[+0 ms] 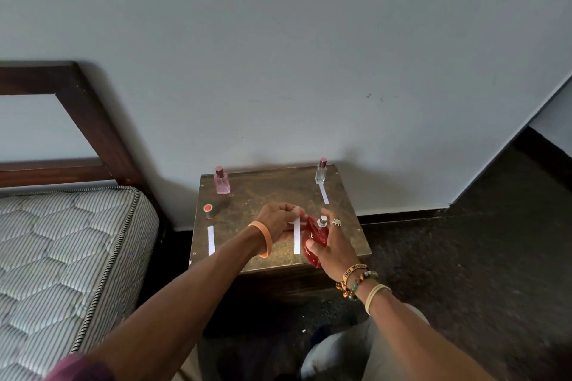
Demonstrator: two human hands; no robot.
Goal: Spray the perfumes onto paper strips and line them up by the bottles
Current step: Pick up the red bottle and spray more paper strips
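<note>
Paper strip (297,238) pinched at top by left hand (277,221). Red bottle (315,240) gripped by right hand (332,244), just beside strip. Pink bottle (222,182), clear bottle (321,172) stood at table (272,192) rear.

The left arm (201,281) and right arm (418,328) reached forward, converging. The left hand (277,221), fingers curled, pinched a strip (297,238) near its top. The right hand (332,244) gripped a bottle (315,241), thumb against its side.

Hands (280,221) holding paper strip (297,237), red bottle (315,240)
</note>
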